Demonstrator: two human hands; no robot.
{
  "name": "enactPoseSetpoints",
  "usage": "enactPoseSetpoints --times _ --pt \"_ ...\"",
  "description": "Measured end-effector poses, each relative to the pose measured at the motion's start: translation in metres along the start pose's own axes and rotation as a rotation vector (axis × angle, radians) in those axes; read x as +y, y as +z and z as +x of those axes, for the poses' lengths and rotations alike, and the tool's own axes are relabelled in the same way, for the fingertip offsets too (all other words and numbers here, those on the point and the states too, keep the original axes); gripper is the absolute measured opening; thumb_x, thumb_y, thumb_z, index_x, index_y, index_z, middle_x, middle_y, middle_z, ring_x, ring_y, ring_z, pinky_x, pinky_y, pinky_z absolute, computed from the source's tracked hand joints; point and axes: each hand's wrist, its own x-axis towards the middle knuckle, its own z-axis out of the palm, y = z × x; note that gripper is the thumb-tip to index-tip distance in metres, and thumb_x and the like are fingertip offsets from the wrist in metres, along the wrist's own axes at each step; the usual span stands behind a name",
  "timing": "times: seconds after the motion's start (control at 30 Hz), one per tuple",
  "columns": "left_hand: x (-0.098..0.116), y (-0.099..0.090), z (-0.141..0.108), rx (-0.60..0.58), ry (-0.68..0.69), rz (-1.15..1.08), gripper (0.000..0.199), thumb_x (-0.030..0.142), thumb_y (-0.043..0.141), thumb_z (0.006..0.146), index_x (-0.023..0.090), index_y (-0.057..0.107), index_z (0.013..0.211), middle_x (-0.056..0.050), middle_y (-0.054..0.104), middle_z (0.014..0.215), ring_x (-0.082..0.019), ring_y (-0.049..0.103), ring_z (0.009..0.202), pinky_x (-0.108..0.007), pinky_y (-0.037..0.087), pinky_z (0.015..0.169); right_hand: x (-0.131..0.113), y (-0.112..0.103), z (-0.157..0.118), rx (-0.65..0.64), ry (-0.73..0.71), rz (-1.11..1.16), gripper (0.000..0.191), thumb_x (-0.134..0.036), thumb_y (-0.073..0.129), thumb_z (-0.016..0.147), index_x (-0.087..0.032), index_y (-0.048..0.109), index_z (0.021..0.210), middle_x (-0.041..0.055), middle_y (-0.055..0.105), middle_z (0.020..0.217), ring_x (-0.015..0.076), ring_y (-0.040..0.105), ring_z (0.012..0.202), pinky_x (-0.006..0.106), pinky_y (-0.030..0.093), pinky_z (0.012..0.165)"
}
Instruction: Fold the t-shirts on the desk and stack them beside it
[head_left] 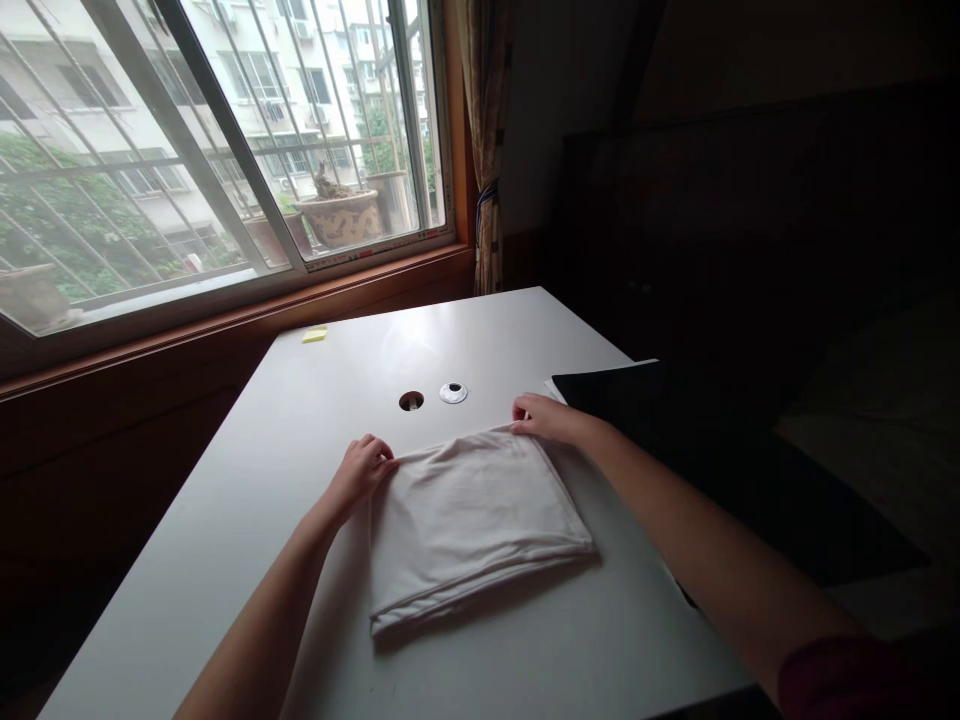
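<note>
A white piece of cloth (480,510), perhaps a garment, lies folded in layers on the white table (202,560). My left hand (362,468) pinches its far left corner between thumb and fingers. At the far right corner, my right hand (541,417) is closed on the same cloth. The far edge runs fairly straight between the two hands, with small wrinkles near the middle. Stacked fold edges show along the near side. What kind of garment it is, if any, I cannot tell.
Beyond the cloth are a round hole (411,401) in the tabletop and a round white grommet (453,393). Yellow sticky notes (314,335) lie by the far left edge. A dark flat panel (615,400) borders the right side. A barred window (225,150) and a tied curtain (486,150) stand behind.
</note>
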Motion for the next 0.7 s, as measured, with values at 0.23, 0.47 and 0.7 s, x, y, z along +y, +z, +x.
enactPoseSetpoints --times 0.23,0.47,0.7 --pt "-0.003 0.001 0.001 0.005 -0.099 -0.007 0.017 0.034 0.055 0.093 0.022 0.060 0.083 -0.005 0.067 0.089 -0.023 0.061 0.085 -0.036 0.050 0.078 0.015 -0.001 -0.002 -0.025 0.043 0.076 0.012 -0.032 0.070 0.088 -0.021 0.068 0.091 0.0026 0.074 0.096 0.0178 0.066 0.085 0.024 0.046 0.069" --pt "-0.005 0.009 0.000 0.092 -0.128 0.109 0.013 0.030 0.053 0.095 0.023 0.062 0.088 -0.007 0.065 0.094 -0.027 0.056 0.092 -0.042 0.045 0.088 0.005 0.001 -0.004 0.035 0.104 0.008 0.006 -0.028 0.069 0.088 -0.023 0.067 0.087 0.0026 0.073 0.097 0.0184 0.064 0.086 0.025 0.041 0.069" --pt "-0.006 0.000 -0.004 0.041 -0.059 0.082 0.025 0.045 0.058 0.096 0.024 0.070 0.090 -0.006 0.065 0.097 -0.025 0.058 0.093 -0.039 0.048 0.087 -0.008 -0.005 -0.010 0.062 0.140 -0.078 0.005 -0.028 0.066 0.090 -0.023 0.067 0.088 0.0025 0.074 0.096 0.0180 0.064 0.084 0.026 0.038 0.067"
